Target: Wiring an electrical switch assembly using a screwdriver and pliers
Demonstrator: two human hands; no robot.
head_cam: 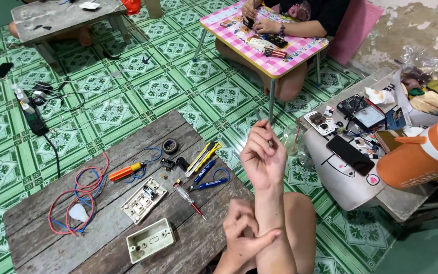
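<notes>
Head view shows the right hand [263, 158] raised off the wooden table [41, 208], fingers curled shut around a thin metal tool [270, 142] whose tip pokes out beside the thumb; what kind of tool it is cannot be told. Below it, the left hand [243, 234] presses against the right forearm, fingers bent and touching the skin, holding nothing.

On the table near the hands lies a red-tipped tester screwdriver [189, 199], and just above it a pair of blue-handled pliers [210, 178] and a yellow utility knife [204, 158]. Further left sits a beige switch plate [144, 200] with its insides showing, and below it a pale green mounting box [150, 240], near the table's front edge. An orange-handled screwdriver [125, 172] rests among red and blue wires [72, 205], with a white bulb [78, 212] inside the loops. A roll of black tape [170, 146] lies toward the far edge.

To the right, on a low grey surface, stand an orange tumbler [424, 155], a black phone [350, 155] and a multimeter [355, 105]. Across the green patterned floor [178, 76], another person kneels at a pink checked folding table [264, 45], both hands on small parts. A black power strip [35, 121] lies on the floor at left.
</notes>
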